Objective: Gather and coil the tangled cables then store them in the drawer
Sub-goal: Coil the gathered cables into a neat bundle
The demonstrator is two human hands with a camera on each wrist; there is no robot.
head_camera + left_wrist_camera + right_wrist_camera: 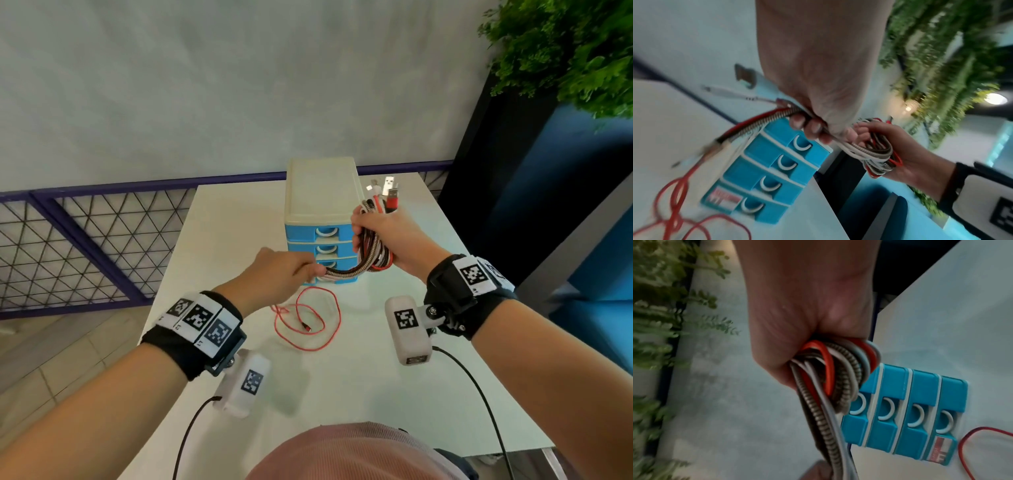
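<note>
Partly, right hand (pixel 394 240) hides cable bundle (pixel 371 255); left wrist view blurred.

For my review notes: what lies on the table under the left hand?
A loose red cable lies in loops on the white table below the left hand. Where it runs beneath the hand is covered.

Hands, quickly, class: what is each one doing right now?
Left hand: fingers curled, gripping the strands running out of the cable bundle.
Right hand: fingers curled round the coiled cable bundle, holding it up.
</note>
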